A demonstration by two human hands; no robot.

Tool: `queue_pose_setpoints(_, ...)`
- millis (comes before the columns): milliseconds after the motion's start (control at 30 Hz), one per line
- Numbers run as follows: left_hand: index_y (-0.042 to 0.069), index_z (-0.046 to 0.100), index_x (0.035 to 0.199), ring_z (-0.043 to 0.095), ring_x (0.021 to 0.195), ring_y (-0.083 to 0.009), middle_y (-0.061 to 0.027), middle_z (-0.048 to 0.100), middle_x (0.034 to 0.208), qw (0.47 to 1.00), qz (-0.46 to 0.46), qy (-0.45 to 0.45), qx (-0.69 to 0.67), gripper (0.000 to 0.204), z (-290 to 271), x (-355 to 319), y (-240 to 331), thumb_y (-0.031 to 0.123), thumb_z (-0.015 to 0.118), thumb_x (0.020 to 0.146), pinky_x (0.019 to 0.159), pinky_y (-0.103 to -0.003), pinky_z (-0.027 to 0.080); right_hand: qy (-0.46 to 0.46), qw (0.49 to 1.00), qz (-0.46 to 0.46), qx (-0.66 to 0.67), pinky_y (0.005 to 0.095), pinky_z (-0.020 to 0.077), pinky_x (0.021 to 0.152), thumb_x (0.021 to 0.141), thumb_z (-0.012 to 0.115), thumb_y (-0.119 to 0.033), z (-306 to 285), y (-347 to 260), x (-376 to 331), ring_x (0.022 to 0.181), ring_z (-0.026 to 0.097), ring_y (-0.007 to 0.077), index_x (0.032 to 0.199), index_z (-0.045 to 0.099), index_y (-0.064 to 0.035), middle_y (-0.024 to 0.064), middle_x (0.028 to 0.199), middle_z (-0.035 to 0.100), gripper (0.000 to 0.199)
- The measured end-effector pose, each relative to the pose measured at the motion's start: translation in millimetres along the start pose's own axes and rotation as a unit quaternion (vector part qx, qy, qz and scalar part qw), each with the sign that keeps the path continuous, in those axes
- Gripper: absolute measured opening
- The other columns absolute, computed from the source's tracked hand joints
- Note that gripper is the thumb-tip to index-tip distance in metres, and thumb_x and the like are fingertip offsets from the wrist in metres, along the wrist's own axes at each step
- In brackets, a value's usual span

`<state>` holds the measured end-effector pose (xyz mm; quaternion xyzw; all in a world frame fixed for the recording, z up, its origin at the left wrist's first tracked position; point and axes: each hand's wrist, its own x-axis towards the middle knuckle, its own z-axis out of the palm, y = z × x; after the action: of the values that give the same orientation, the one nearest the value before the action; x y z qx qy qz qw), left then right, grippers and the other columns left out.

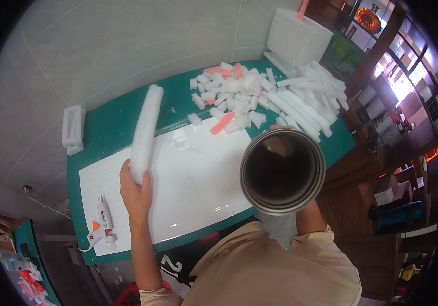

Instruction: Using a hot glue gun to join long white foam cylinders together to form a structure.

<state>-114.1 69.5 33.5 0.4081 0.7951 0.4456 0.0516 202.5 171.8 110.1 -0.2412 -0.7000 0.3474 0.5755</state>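
My left hand (pixel 137 195) is closed round the lower end of a long white foam stick (pixel 147 127), which leans up and away over the white board (pixel 198 178) on the table. Close to the camera, a round metal cup (pixel 282 171) shows its wide rim and dark inside. My right forearm (pixel 310 218) runs up behind the cup, and a little of that hand shows past its far rim; most of its fingers are hidden. A white glue gun (pixel 104 227) lies on the board to the left of my left forearm.
Cut foam pieces, white and pink, lie in a heap (pixel 236 94) at the table's far side, beside a pile of long foam strips (pixel 305 104). A large white foam block (pixel 298 38) stands behind them. Wooden shelves (pixel 418 122) are at right; a foam frame (pixel 72 127) stands at left.
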Motion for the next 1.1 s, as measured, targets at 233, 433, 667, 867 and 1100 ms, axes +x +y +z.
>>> queue_pose_setpoints(233,-0.004,0.046,0.132,0.053,0.117,-0.0370,-0.0238,0.054,0.128,0.997,0.072,0.016,-0.012,0.054,2,0,-15,0.016,0.065,0.085,0.100,-0.038,0.041,0.032,0.971,0.235,0.031,0.0353,0.0524,0.088,0.085,0.069,-0.008,27,-115,58,0.099,0.065,0.0298,0.123,0.052,0.0072,0.0223,0.110,0.065,0.044)
queue_pose_setpoints(433,-0.004,0.045,0.132,0.052,0.119,-0.0372,-0.0229,0.052,0.130,0.997,0.079,0.014,0.011,0.054,3,2,-11,0.014,0.064,0.085,0.102,-0.039,0.039,0.091,0.926,-0.355,-0.090,0.0364,0.0555,0.080,0.083,0.068,-0.002,34,-105,65,0.090,0.067,0.0309,0.116,0.057,0.0025,0.0214,0.099,0.068,0.035)
queue_pose_setpoints(667,-0.004,0.045,0.133,0.053,0.118,-0.0372,-0.0234,0.053,0.130,0.997,0.070,0.017,0.011,0.054,3,1,-15,0.014,0.065,0.085,0.102,-0.040,0.040,0.175,0.919,-0.351,-0.049,0.0331,0.0577,0.068,0.079,0.071,-0.007,45,-136,57,0.073,0.068,0.0303,0.100,0.062,-0.0002,0.0192,0.087,0.068,0.024)
queue_pose_setpoints(867,-0.004,0.045,0.133,0.053,0.118,-0.0372,-0.0240,0.053,0.130,0.998,0.066,0.017,0.006,0.055,3,-1,-10,0.014,0.064,0.085,0.102,-0.040,0.040,0.149,0.907,-0.392,0.034,0.0431,0.0559,0.079,0.102,0.031,-0.031,37,-135,54,0.091,0.063,0.0361,0.113,0.052,-0.0003,0.0269,0.095,0.062,0.038)
queue_pose_setpoints(1100,-0.005,0.045,0.133,0.053,0.118,-0.0378,-0.0252,0.052,0.130,0.997,0.070,0.017,0.001,0.054,3,-2,-7,0.013,0.064,0.085,0.103,-0.040,0.039,0.091,0.968,-0.233,0.005,0.0466,0.0427,0.100,0.103,0.021,-0.039,17,-172,43,0.105,0.057,0.0350,0.108,0.053,0.0021,0.0288,0.105,0.061,0.052)
